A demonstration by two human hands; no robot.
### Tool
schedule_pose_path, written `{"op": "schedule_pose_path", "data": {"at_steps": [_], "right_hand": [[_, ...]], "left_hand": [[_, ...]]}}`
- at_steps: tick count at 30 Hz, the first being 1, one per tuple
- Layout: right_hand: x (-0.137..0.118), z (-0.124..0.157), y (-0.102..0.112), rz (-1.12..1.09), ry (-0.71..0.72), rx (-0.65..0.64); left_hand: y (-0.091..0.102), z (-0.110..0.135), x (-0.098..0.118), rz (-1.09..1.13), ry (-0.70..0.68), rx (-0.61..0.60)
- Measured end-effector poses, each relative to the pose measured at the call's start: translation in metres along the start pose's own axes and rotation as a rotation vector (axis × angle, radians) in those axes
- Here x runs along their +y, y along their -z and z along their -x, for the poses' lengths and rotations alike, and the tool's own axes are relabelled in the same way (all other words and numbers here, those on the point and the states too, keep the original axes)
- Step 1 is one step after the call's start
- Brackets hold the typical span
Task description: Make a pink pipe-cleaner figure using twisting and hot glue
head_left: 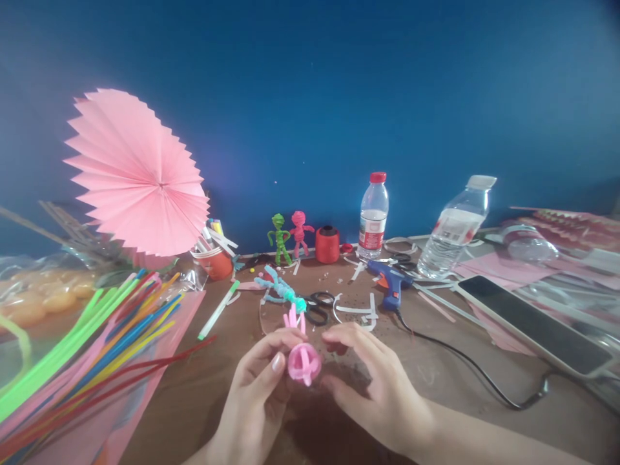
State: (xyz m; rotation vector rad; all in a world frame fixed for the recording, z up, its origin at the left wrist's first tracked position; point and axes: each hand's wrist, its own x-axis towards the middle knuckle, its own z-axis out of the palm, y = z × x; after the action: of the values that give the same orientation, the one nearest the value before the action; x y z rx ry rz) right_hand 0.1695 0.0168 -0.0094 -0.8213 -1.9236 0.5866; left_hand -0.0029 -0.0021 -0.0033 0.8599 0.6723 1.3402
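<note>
My left hand (261, 381) pinches a small pink pipe-cleaner piece (305, 364), coiled into a round shape with strands across its opening. Fingers apart, my right hand (371, 381) curves beside it on the right with a gap between. Just beyond the left fingertips is a light-blue pipe-cleaner form (283, 290) with a turquoise knot and pink strands; whether it joins the held piece, I cannot tell. Black-handled scissors (320, 309) lie behind the hands. Farther back, a green pipe-cleaner figure (279, 240) and a pink one (299, 234) stand upright near the blue wall.
Loose pipe cleaners (97, 355) and a pink paper fan (140, 174) occupy the left. A blue glue gun (391, 284) trails its cord to the right, near a phone (533, 323). Behind stand a red-capped bottle (372, 223), a tilted bottle (455, 229) and a red container (327, 247).
</note>
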Motion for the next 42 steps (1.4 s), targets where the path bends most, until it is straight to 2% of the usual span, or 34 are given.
{"op": "schedule_pose_path", "data": {"at_steps": [9,16,25,31,42], "right_hand": [[0.0013,0.0015,0.002,-0.012,0.034,-0.009],[0.0013,0.0024,0.0022,-0.038,0.112,-0.002],[-0.0015,0.0003,0.0042,-0.082,0.197,-0.029],[-0.0044,-0.001,0.0034,-0.078,0.129,-0.048],[-0.0044,-0.0011,0.0034,-0.078,0.115,-0.037]], "left_hand": [[-0.001,0.002,0.0004,0.039,0.004,-0.102],[0.001,0.0011,-0.0023,-0.016,0.023,-0.035],[-0.0017,0.0014,-0.0032,-0.118,0.036,-0.058],[-0.0032,0.001,-0.004,-0.272,-0.02,-0.051],[-0.0019,0.002,-0.0052,-0.228,0.031,-0.04]]}}
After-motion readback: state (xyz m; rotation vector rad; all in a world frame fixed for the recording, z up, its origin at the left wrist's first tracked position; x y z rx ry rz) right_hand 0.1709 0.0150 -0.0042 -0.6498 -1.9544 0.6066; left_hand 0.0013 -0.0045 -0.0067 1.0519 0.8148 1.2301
